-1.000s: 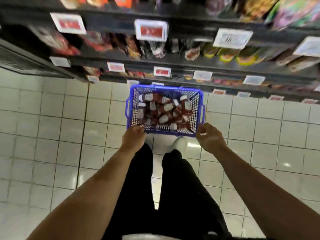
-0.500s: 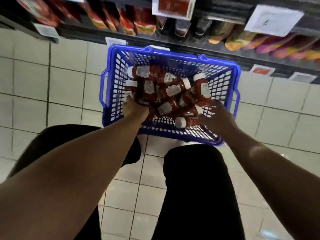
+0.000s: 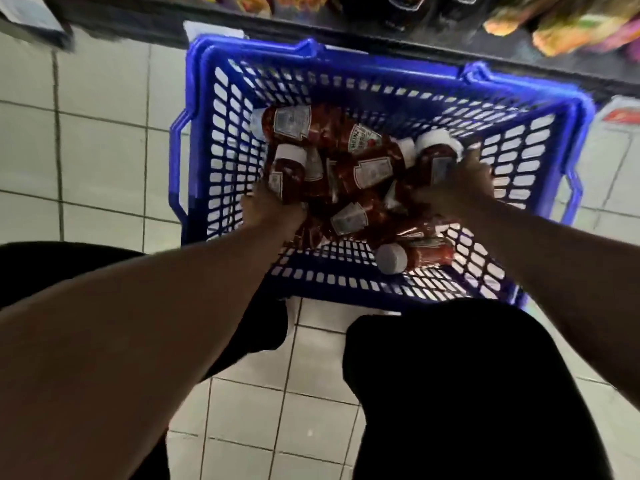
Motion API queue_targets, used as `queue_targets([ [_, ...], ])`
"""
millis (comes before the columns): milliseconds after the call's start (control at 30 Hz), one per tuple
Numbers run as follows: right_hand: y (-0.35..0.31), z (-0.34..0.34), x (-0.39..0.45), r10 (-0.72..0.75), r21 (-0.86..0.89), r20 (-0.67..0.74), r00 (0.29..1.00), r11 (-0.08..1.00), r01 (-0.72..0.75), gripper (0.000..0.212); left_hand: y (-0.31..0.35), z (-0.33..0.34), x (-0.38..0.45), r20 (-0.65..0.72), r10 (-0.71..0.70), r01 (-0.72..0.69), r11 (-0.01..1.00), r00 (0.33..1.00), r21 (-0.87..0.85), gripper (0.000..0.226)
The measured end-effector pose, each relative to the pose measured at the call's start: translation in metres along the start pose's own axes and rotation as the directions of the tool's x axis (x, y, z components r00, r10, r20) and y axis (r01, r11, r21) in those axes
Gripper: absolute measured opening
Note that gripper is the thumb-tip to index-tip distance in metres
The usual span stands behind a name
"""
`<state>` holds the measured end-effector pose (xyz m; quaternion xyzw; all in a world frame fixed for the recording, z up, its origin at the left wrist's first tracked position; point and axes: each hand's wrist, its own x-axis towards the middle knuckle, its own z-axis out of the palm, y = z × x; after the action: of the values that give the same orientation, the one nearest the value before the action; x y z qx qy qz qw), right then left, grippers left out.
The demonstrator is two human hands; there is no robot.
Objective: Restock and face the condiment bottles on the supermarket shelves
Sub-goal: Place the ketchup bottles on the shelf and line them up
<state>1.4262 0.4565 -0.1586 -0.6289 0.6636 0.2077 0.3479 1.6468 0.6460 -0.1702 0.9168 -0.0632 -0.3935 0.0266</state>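
Now both hands are down inside the blue plastic basket (image 3: 221, 140), where a second ago they were only at its near rim with the person upright over it; the person has since crouched, so the basket fills the view on the tiled floor (image 3: 100, 147), just in front of the bottom shelf (image 3: 450, 39). The left hand (image 3: 273, 211) has its fingers curled round the lower body of a ketchup bottle (image 3: 287, 171) at the left side of the pile, its white cap pointing far. The right hand (image 3: 460, 183) is wrapped over another ketchup bottle (image 3: 438, 152) at the right, white cap also far; the fingers themselves are blurred, but the grasp looks closed. The remaining ketchup bottles (image 3: 367, 168) lie jumbled on their sides in the middle of the basket, with one loose bottle (image 3: 412, 256) against the near wall, cap to the left. That suggests the restocking proper is just beginning: two bottles are in hand but not lifted clear, and none has reached a shelf. The next move probably calls for raising both without snagging the neighbours lying against them.
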Motion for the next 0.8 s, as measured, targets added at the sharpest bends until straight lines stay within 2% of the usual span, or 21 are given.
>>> queue_targets([
  [100, -0.002, -0.016, -0.042, 0.067, 0.11, 0.087, 0.994, 0.991, -0.077, 0.106, 0.009, -0.025, -0.03, 0.047, 0.025, -0.02, 0.995, 0.999, -0.102, 0.076],
  [167, 0.004, -0.028, -0.078, 0.027, 0.227, 0.068, 0.997, 0.973, -0.042, 0.107, 0.006, -0.042, -0.063, 0.064, 0.032, -0.018, 0.978, 0.997, -0.206, 0.077],
  [233, 0.007, -0.047, -0.12, -0.017, 0.352, 0.017, 1.0, 0.936, 0.01, 0.09, 0.009, -0.065, -0.106, 0.088, 0.068, -0.04, 0.956, 0.994, -0.291, 0.078],
  [300, 0.003, -0.075, -0.169, -0.041, 0.486, 0.013, 0.999, 0.874, 0.029, 0.074, 0.019, -0.097, -0.154, 0.11, 0.116, -0.069, 0.929, 0.987, -0.364, 0.08],
  [400, -0.011, -0.129, -0.248, -0.079, 0.668, -0.021, 0.997, 0.741, 0.073, 0.076, 0.04, -0.153, -0.236, 0.124, 0.192, -0.106, 0.858, 0.974, -0.502, 0.089],
  [467, -0.025, -0.173, -0.296, -0.13, 0.754, -0.077, 0.988, 0.64, 0.143, 0.08, 0.058, -0.193, -0.292, 0.07, 0.27, -0.181, 0.795, 0.96, -0.579, 0.087],
  [567, -0.047, -0.243, -0.372, -0.204, 0.82, -0.123, 0.971, 0.53, 0.216, 0.076, 0.088, -0.257, -0.375, -0.046, 0.417, -0.35, 0.693, 0.908, -0.63, 0.07],
  [667, -0.06, -0.312, -0.441, -0.294, 0.825, -0.267, 0.918, 0.423, 0.375, 0.063, 0.129, -0.314, -0.456, -0.152, 0.532, -0.444, 0.478, 0.833, -0.758, 0.057],
  [733, -0.067, -0.355, -0.482, -0.333, 0.789, -0.354, 0.874, 0.396, 0.47, 0.06, 0.157, -0.356, -0.506, -0.276, 0.564, -0.546, 0.391, 0.779, -0.741, 0.063],
  [800, -0.072, -0.396, -0.519, -0.345, 0.756, -0.392, 0.853, 0.408, 0.512, 0.065, 0.183, -0.398, -0.544, -0.385, 0.606, -0.658, 0.324, 0.696, -0.68, 0.069],
])
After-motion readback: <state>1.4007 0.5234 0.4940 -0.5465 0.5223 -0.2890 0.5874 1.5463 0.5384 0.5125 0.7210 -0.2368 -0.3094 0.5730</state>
